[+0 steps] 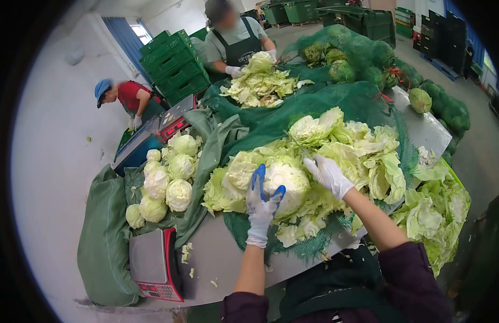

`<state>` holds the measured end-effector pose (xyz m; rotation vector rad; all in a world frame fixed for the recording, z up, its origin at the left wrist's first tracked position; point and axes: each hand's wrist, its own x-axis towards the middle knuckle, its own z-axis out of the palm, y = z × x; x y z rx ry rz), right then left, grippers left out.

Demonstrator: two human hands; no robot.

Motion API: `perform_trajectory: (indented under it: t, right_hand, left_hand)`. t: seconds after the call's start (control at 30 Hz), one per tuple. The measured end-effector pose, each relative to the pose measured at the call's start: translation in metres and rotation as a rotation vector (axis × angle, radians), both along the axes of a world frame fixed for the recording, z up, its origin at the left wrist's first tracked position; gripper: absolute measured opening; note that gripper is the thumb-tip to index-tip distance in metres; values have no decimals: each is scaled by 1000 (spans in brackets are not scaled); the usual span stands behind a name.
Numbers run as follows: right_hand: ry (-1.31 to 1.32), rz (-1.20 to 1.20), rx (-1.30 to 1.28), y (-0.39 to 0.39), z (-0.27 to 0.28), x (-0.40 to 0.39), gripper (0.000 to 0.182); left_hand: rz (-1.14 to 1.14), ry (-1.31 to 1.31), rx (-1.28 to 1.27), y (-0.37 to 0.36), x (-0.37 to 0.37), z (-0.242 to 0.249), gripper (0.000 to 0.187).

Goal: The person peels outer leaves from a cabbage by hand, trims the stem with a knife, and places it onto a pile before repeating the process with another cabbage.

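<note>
Head view: how do we hold the cabbage (pixel 286 185) near the middle?

Our left hand (pixel 262 207) spreads its fingers wide against the near side, probably to steady it; just right, our right hand (pixel 330 176) curls around a thin tool (pixel 298 144), seemingly a knife.

And the net (pixel 239 229) beneath?

Likely it gathers our loose leaves (pixel 384 177); bare heads (pixel 156 183) sit apart, left. Far off, a co-worker (pixel 243 40) touches another pile (pixel 260 86).
</note>
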<state>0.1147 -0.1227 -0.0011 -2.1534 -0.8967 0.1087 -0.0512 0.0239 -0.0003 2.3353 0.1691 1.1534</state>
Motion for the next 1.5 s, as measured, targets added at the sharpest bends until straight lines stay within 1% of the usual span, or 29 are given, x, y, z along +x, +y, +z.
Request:
perform_trajectory:
  t: [0.07, 0.13, 0.17, 0.2, 0.23, 0.3, 0.33, 0.43, 0.5, 0.53, 0.6, 0.63, 0.67, 0.73, 0.8, 0.83, 0.87, 0.97, 1.0, 1.03, 1.1, 1.13, 1.2, 1.27, 1.33, 1.37, 1.43, 1.47, 1.5]
  right_hand:
    - [1, 0, 15, -12, 16, -12, 53]
    - [-52, -14, -90, -14, 43, -36, 58]
    - [-44, 27, -201, -10, 48, -42, 65]
    - [-44, 23, -199, -4, 49, -47, 65]
    - [-16, -3, -288, 2, 47, -51, 68]
    - [53, -30, -413, 8, 42, -47, 74]
    - [55, -40, -417, 8, 42, -43, 74]
    - [33, -68, -423, 9, 41, -33, 73]
    - [10, -82, -451, 15, 32, -19, 62]
    - [13, -87, -455, 15, 29, -9, 62]
    - [-221, 183, -560, 13, 27, 15, 56]
    - [56, 6, -592, 16, 31, 30, 53]
    - [54, 3, -582, 22, 29, 43, 53]
    - [30, 27, -604, 25, 17, 52, 55]
    - [-4, 12, -580, 21, 4, 49, 57]
    - [-22, 7, -540, 20, -3, 50, 58]
    - [-42, -3, -496, 20, -2, 50, 58]
    - [-43, 13, -486, 11, 8, 42, 58]
    - [-30, -9, -449, 10, 12, 37, 59]
    - [-7, -116, -257, 8, 14, 19, 58]
    - [-33, -148, -225, -5, 46, -31, 61]
    - [-102, -137, -109, -10, 37, -51, 64]
    - [-49, -109, -188, -18, 43, -95, 71]
    - [44, -166, -223, -15, 25, -117, 76]
    - [87, -214, -232, -12, 18, -123, 77]
    - [124, -251, -240, -11, 17, -124, 77]
    - [117, -242, -248, -12, 19, -121, 78]
    - [107, -231, -259, -12, 19, -119, 78]
    - [114, -234, -261, -10, 17, -117, 78]
  left_hand:
    - [-90, 59, -320, 0, 6, 6, 74]
    - [-25, 156, -305, -11, 5, 9, 77]
    - [30, 158, -208, -19, 7, 12, 78]
    - [86, 160, -113, -26, 8, 13, 79]
    - [125, 104, -20, -26, 15, 6, 85]
    - [160, 99, 70, -28, 21, -5, 83]
    - [206, 91, 155, -31, 23, -6, 81]
    - [242, 79, 199, -40, 30, -7, 74]
    - [266, 80, 232, -42, 35, -5, 72]
    - [259, 86, 223, -43, 37, -3, 71]
    - [245, 98, 216, -50, 31, -4, 69]
    - [233, 68, 264, -54, 21, -7, 68]
    - [226, 33, 314, -56, 15, -10, 68]
    - [236, 32, 251, -55, 1, -20, 67]
    - [245, 31, -16, -43, -14, -27, 68]
    - [176, 99, -22, -30, -24, -22, 76]
    - [75, 123, -180, -18, -36, -22, 85]
    - [23, 351, -128, 4, -63, -2, 90]
    - [35, 357, -129, 7, -64, -5, 90]
    - [9, 313, -90, 10, -63, -11, 90]
    - [-6, 238, -5, 8, -56, -13, 89]
    - [-9, 238, -4, 1, -50, -8, 89]
    - [164, 324, 0, -19, -42, 5, 89]
    - [177, 335, 39, -29, -34, 7, 90]
    - [291, 445, 132, -37, -32, 8, 84]
    - [286, 446, 136, -36, -30, 10, 84]
    - [280, 289, 412, -32, -27, 14, 81]
    - [273, 294, 414, -29, -24, 9, 81]
    - [147, 232, 250, -25, -20, -1, 78]
